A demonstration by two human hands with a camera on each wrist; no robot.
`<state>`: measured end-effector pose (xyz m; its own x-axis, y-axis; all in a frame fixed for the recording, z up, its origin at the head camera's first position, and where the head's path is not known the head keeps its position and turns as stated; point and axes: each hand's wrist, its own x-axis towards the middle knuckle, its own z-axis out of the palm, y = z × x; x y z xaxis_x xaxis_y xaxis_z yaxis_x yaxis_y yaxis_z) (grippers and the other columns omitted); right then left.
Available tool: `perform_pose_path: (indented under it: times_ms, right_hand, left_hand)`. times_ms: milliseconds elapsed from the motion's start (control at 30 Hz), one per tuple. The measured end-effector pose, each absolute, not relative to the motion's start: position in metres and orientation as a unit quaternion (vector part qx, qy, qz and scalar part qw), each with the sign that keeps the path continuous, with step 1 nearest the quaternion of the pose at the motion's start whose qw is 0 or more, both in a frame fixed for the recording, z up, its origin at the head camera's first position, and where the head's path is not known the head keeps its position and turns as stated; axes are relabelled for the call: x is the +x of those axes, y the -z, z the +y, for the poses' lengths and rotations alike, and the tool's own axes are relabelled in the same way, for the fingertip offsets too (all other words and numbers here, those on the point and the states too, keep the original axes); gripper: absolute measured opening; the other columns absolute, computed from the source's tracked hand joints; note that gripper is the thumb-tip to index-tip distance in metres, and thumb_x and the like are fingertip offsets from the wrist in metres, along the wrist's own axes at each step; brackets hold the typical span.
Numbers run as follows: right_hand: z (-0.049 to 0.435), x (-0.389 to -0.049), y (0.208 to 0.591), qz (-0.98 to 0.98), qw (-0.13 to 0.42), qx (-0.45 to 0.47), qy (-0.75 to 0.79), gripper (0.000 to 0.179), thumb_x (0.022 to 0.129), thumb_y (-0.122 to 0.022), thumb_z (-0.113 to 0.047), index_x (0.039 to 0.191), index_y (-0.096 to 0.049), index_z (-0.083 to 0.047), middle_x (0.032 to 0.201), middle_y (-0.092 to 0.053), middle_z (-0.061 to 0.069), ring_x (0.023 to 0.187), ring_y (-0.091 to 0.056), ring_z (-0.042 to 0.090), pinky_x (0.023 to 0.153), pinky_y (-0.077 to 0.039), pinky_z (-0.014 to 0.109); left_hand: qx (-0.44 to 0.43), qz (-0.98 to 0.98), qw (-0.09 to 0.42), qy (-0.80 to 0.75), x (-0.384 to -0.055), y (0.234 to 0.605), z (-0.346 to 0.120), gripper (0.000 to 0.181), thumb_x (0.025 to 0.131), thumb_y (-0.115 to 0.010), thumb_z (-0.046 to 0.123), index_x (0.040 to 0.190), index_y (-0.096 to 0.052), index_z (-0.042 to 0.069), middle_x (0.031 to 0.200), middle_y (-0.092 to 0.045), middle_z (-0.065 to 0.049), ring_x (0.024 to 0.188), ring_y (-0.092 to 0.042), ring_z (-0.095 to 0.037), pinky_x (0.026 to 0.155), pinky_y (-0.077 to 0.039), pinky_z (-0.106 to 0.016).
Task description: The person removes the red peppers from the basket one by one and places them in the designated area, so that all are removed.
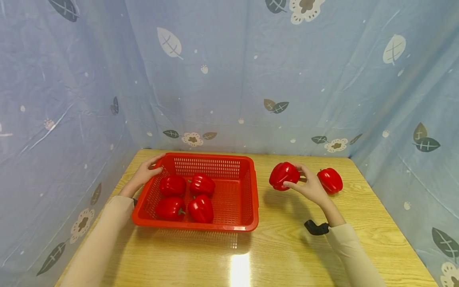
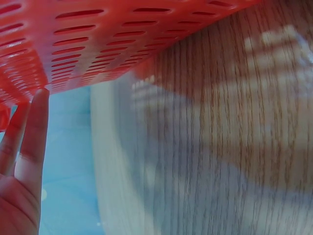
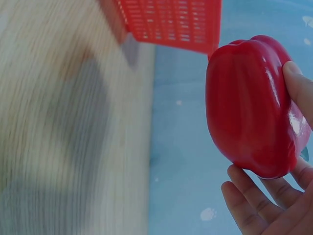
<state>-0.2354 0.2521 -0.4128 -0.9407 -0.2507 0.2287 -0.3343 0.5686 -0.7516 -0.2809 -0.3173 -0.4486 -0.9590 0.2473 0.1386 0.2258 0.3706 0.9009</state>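
My right hand [image 1: 310,185] holds a glossy red bell pepper [image 1: 284,176] above the table, to the right of the basket. In the right wrist view the thumb lies on one side of this bell pepper [image 3: 249,107] and the fingers [image 3: 254,196] on the other. My left hand [image 1: 146,172] grips the left rim of a red plastic basket [image 1: 229,227] near its back corner. From the left wrist, straight fingers [image 2: 35,132] reach up against the basket's slotted outer wall [image 2: 93,44]. Several red bell peppers [image 1: 201,208] lie in the left half of the basket.
Another red bell pepper [image 1: 330,180] lies on the wooden table [image 1: 287,255], just right of my right hand. A blue patterned curtain [image 1: 229,79] surrounds the table at the back and sides. The basket's right half shows bare mesh floor.
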Motion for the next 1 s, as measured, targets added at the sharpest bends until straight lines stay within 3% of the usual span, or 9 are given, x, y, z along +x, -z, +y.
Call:
perform_pose_path:
  times_ms: [200, 467, 733, 1000]
  right_hand:
    - [0.271, -0.239, 0.428, -0.892, 0.041, 0.141, -0.427, 0.073, 0.081, -0.071, -0.034, 0.136, -0.036, -0.001, 0.120, -0.050, 0.019, 0.107, -0.053, 0.040, 0.087, -0.047, 0.052]
    - [0.283, -0.235, 0.435, -0.898, 0.044, 0.124, -0.421, 0.073, 0.081, -0.071, -0.035, 0.135, -0.037, -0.001, 0.119, -0.051, 0.019, 0.104, -0.055, 0.040, 0.084, -0.050, 0.049]
    - [0.293, -0.233, 0.442, -0.894, 0.044, 0.111, -0.431, 0.072, 0.080, -0.072, -0.034, 0.135, -0.037, -0.003, 0.120, -0.051, 0.017, 0.105, -0.057, 0.038, 0.075, -0.052, 0.026]
    - [0.305, -0.229, 0.449, -0.900, 0.046, 0.111, -0.419, 0.073, 0.081, -0.071, -0.032, 0.136, -0.034, -0.001, 0.124, -0.050, 0.019, 0.106, -0.056, 0.038, 0.074, -0.048, 0.017]
  left_hand:
    - [0.145, 0.832, 0.004, -0.536, -0.279, 0.449, -0.316, 0.056, 0.094, -0.050, 0.005, 0.145, -0.029, 0.005, 0.144, -0.032, -0.026, 0.106, -0.052, -0.047, 0.068, -0.053, -0.023]
    - [0.135, 0.824, 0.014, -0.551, -0.279, 0.448, -0.316, 0.057, 0.093, -0.050, 0.004, 0.145, -0.027, 0.003, 0.139, -0.036, -0.030, 0.095, -0.063, -0.021, 0.066, -0.055, -0.026]
    - [0.123, 0.820, 0.024, -0.558, -0.280, 0.447, -0.317, 0.057, 0.094, -0.049, 0.004, 0.146, -0.025, 0.003, 0.140, -0.033, -0.031, 0.103, -0.055, -0.045, 0.065, -0.055, -0.029]
    - [0.117, 0.821, 0.024, -0.558, -0.276, 0.444, -0.313, 0.057, 0.094, -0.050, 0.006, 0.146, -0.027, 0.006, 0.138, -0.037, -0.030, 0.104, -0.055, -0.044, 0.067, -0.056, -0.029]
